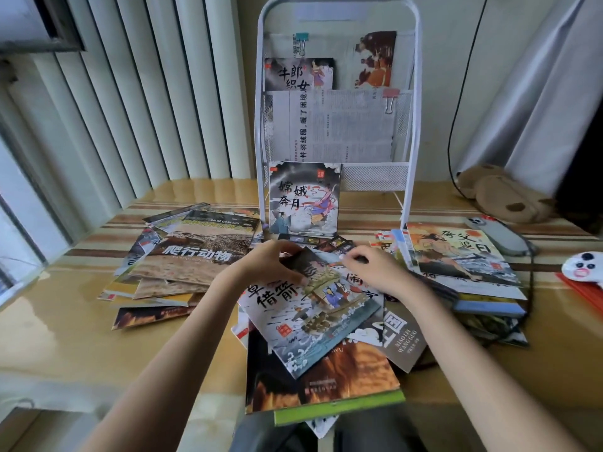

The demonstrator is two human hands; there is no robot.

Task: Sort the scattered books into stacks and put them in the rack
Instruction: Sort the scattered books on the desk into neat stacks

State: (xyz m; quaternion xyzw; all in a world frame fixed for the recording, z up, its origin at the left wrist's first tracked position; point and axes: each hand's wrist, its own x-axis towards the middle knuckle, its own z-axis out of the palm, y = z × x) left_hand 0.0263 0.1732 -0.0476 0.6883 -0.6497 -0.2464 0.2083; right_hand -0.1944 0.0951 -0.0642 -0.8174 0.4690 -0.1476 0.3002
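Note:
A picture book with a boat and waves on its cover [313, 314] lies tilted on top of the middle heap. My left hand [270, 265] grips its top left corner, thumb on the cover. My right hand [375, 272] pinches its top edge. Under it lie a grey book [404, 337] and a large orange-and-green book [326, 383]. A loose pile topped by a brown reptile book [199, 252] spreads to the left. Another pile topped by an orange-sun book [456, 252] sits to the right. The white metal rack [412, 151] stands behind, holding papers and a book; one dark book [305, 197] leans against its foot.
A phone on a cable [499, 233] and a white game controller [584, 265] lie at the right edge. A brown plush toy [502, 194] sits behind them. Vertical blinds [130, 93] line the left, a curtain hangs at the right. The tabletop [65, 327] is glossy tan.

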